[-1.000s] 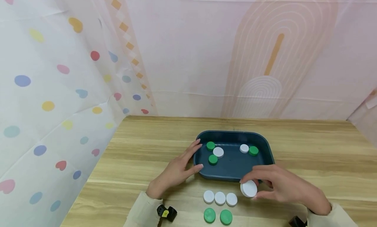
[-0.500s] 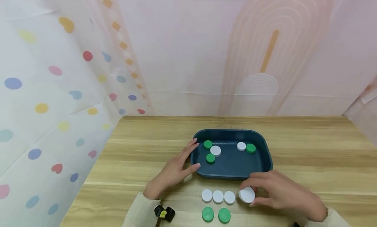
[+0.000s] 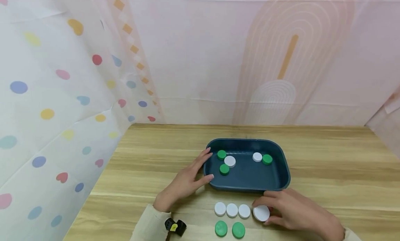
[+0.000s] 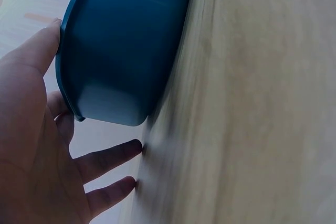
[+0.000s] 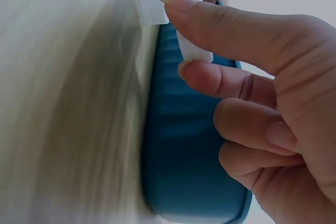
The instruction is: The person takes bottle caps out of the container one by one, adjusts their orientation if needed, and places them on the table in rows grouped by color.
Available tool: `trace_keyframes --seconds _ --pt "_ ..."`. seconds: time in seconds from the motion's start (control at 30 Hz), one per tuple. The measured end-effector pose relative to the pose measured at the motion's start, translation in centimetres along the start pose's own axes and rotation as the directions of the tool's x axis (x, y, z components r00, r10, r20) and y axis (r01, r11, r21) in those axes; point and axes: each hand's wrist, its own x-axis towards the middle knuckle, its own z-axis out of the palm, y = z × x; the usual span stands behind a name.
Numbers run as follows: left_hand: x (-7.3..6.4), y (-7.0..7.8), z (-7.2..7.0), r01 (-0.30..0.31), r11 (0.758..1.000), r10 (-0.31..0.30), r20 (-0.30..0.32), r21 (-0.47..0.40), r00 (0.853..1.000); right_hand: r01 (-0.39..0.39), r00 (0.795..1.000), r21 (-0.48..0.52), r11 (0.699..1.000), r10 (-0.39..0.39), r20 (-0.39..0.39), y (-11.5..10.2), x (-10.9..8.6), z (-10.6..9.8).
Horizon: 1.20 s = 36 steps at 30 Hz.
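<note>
Two bare hands at a wooden table (image 3: 150, 157), clock positions read from the centre of a dark blue rectangular tray (image 3: 250, 180) in the head view. The left hand (image 3: 185, 183) lies at 9 o'clock, opened wide, its fingers spread and nearly straight, with fingertips against the tray's rim. The right hand (image 3: 289, 209), between 4 and 5 o'clock, is nearly closed, pinching a white plastic cap (image 3: 261, 213) between thumb and forefinger; the wrist view shows other fingers curled toward the palm. This held cap lies between 5 and 6 o'clock, outside the tray; whether it touches the table cannot be told. Just beside it, a row of three white caps (image 3: 232, 210) runs toward 7 o'clock. Below that row, from 6 to 7 o'clock, two green caps (image 3: 238, 230) lie slightly apart. Within the tray, toward 9 o'clock, a white cap (image 3: 230, 161) sits between two green caps (image 3: 224, 169); toward 2 o'clock, another white cap (image 3: 257, 157) lies beside a green cap (image 3: 267, 159). A black device (image 3: 175, 227) with a yellow patch is worn at the left wrist, over a cream sleeve (image 3: 150, 224). Beyond the table, at 12 o'clock, hangs a pink arch-patterned cloth (image 3: 200, 60); a polka-dotted cloth (image 3: 62, 95) covers the 10 o'clock side.
</note>
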Motion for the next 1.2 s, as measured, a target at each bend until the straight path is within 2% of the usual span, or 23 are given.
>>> trace_keyframes --seconds 0.4,0.8,1.2 --pt "0.0 0.1 -0.1 0.014 1.0 -0.014 0.005 0.002 1.0 -0.077 0.995 -0.028 0.997 0.079 0.064 0.2 0.2 1.1" --pt "0.1 0.0 0.0 0.015 1.0 -0.015 0.007 0.004 1.0 -0.156 0.984 0.051 0.987 0.15 0.098 0.4 0.5 1.2" --pt "0.0 0.1 -0.1 0.029 1.0 -0.029 0.016 -0.003 0.999 -0.199 0.975 0.062 0.978 0.192 0.111 0.3 0.9 1.2"
